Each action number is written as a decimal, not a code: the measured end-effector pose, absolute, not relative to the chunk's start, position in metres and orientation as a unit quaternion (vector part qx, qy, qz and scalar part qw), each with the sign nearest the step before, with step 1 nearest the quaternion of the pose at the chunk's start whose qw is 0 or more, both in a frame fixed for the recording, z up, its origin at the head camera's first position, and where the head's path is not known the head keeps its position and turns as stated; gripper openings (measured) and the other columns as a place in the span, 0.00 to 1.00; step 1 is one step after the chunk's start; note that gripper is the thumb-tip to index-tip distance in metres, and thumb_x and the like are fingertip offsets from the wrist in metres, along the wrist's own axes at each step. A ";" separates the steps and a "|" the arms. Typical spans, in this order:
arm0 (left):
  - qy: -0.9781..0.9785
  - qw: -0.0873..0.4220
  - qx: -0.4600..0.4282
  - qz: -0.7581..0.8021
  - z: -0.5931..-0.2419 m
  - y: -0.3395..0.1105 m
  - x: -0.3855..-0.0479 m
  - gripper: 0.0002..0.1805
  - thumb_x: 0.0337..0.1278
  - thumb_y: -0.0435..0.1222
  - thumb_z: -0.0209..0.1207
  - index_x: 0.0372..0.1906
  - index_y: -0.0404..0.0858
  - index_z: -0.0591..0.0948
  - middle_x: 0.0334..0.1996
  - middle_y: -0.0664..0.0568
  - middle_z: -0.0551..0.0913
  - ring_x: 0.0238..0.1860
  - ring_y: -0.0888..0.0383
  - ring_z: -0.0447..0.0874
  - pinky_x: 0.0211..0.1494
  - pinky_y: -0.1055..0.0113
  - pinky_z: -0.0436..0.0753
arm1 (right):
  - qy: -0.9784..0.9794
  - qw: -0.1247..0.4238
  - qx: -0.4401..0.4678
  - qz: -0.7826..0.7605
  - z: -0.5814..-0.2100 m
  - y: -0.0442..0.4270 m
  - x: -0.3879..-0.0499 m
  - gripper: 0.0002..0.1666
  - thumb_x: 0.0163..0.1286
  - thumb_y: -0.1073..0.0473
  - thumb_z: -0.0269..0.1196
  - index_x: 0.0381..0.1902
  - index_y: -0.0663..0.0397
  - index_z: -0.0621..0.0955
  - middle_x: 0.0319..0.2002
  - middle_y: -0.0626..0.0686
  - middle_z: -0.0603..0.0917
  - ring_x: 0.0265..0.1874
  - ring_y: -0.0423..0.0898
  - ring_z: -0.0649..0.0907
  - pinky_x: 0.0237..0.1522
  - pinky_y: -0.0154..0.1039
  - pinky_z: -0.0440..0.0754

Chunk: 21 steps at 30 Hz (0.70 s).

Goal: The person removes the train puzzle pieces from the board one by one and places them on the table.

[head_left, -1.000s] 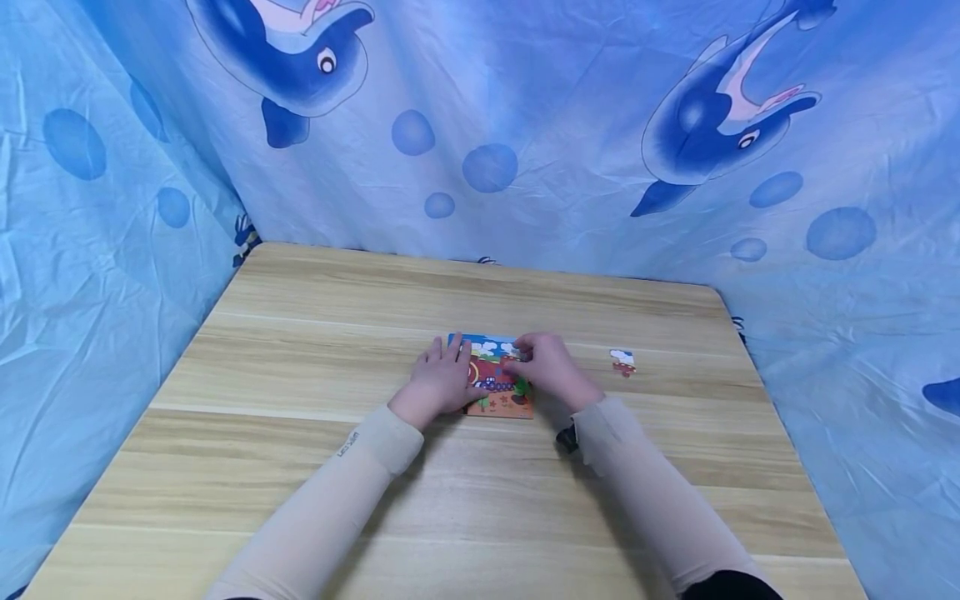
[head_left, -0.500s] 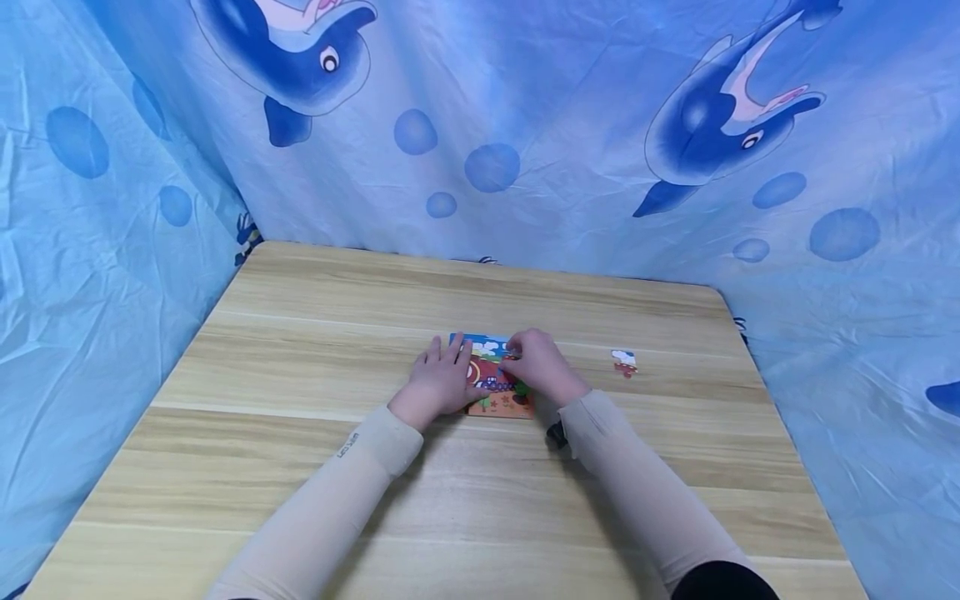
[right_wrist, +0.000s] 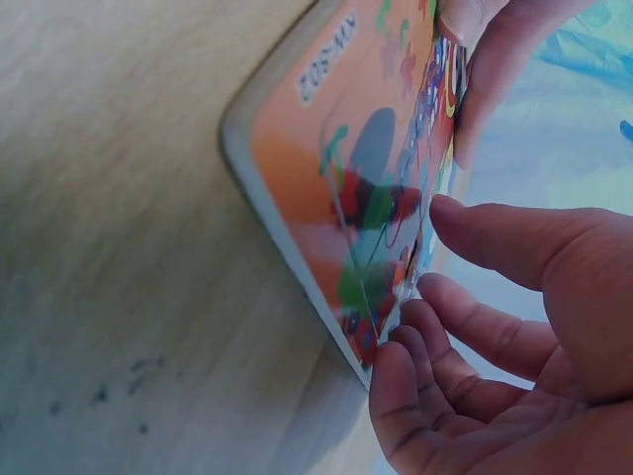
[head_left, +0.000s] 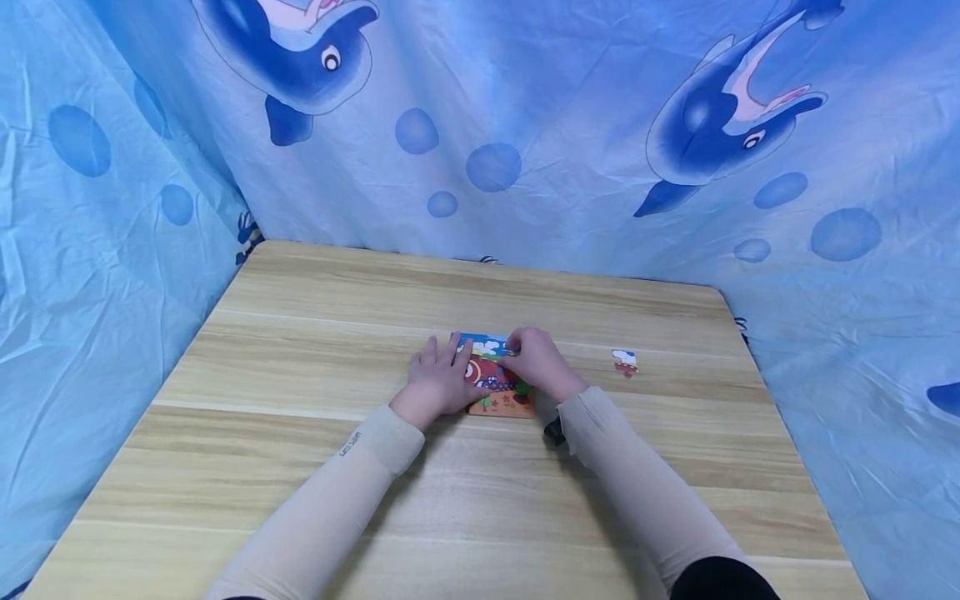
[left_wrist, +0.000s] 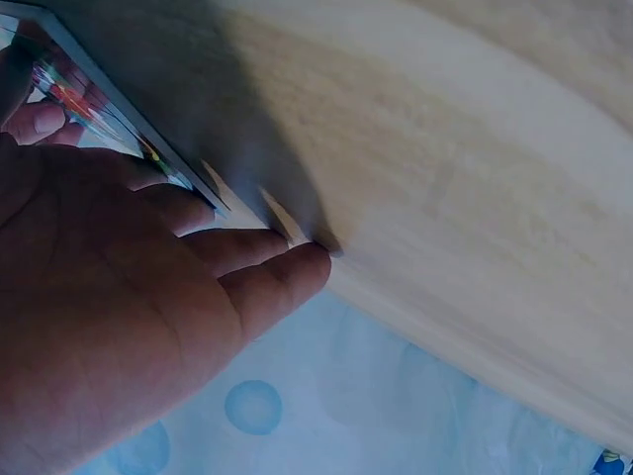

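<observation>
A small jigsaw puzzle board (head_left: pixel 501 406) with a colourful cartoon picture and an orange lower part lies mid-table; "KW-802" is printed on it in the right wrist view. My left hand (head_left: pixel 438 385) rests flat with spread fingers on its left side, some fingertips reaching past the edge onto the table in the left wrist view. My right hand (head_left: pixel 542 365) bends over the right side, thumb and fingers drawn together on a puzzle piece (right_wrist: pixel 408 259) that they mostly hide. One loose puzzle piece (head_left: pixel 625 362), white, blue and red, lies apart on the right.
The wooden table (head_left: pixel 300 350) reaches back to a blue curtain (head_left: pixel 570 150) printed with dolphins and bubbles, which hangs behind it and at both sides. A dark band (head_left: pixel 555 432) sits at the right wrist.
My right hand has shifted slightly left and inward over the board, its fingers now closer to the picture. The left hand and the loose piece stay in place.
</observation>
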State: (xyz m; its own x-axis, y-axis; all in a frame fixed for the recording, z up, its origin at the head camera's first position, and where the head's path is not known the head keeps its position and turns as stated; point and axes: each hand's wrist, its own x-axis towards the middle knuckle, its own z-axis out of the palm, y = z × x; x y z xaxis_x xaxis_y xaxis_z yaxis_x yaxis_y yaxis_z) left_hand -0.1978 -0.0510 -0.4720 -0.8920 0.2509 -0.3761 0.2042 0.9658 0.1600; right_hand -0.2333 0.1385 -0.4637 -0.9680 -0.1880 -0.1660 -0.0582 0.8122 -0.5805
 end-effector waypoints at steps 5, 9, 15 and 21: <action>0.970 0.212 0.111 0.050 -0.489 -0.052 -0.206 0.56 0.59 0.77 0.40 0.83 0.53 0.38 0.82 0.53 0.32 0.79 0.38 0.27 0.75 0.37 0.45 | 0.942 0.104 -0.062 -0.314 -0.465 0.140 -0.234 0.13 0.68 0.55 0.72 0.46 0.56 0.84 0.41 0.52 0.82 0.39 0.48 0.81 0.44 0.43 0.82; 0.970 0.209 0.107 0.054 -0.489 -0.051 -0.207 0.56 0.60 0.76 0.43 0.83 0.52 0.40 0.82 0.52 0.33 0.79 0.38 0.28 0.74 0.37 0.45 | 0.937 0.108 -0.054 -0.327 -0.465 0.140 -0.235 0.13 0.68 0.54 0.72 0.45 0.55 0.83 0.40 0.52 0.82 0.38 0.48 0.81 0.42 0.42 0.83; 0.969 0.217 0.102 0.054 -0.486 -0.049 -0.206 0.55 0.61 0.74 0.45 0.84 0.52 0.41 0.82 0.51 0.34 0.79 0.38 0.28 0.74 0.35 0.44 | 0.932 0.105 -0.050 -0.344 -0.463 0.139 -0.235 0.11 0.69 0.56 0.71 0.42 0.54 0.82 0.37 0.51 0.82 0.36 0.47 0.82 0.40 0.41 0.83; 0.968 0.225 0.101 0.049 -0.495 -0.049 -0.212 0.57 0.59 0.76 0.44 0.83 0.55 0.36 0.81 0.54 0.29 0.78 0.38 0.25 0.74 0.36 0.45 | 0.928 0.098 -0.056 -0.355 -0.461 0.140 -0.235 0.09 0.69 0.58 0.71 0.36 0.53 0.81 0.33 0.52 0.81 0.31 0.48 0.80 0.33 0.40 0.80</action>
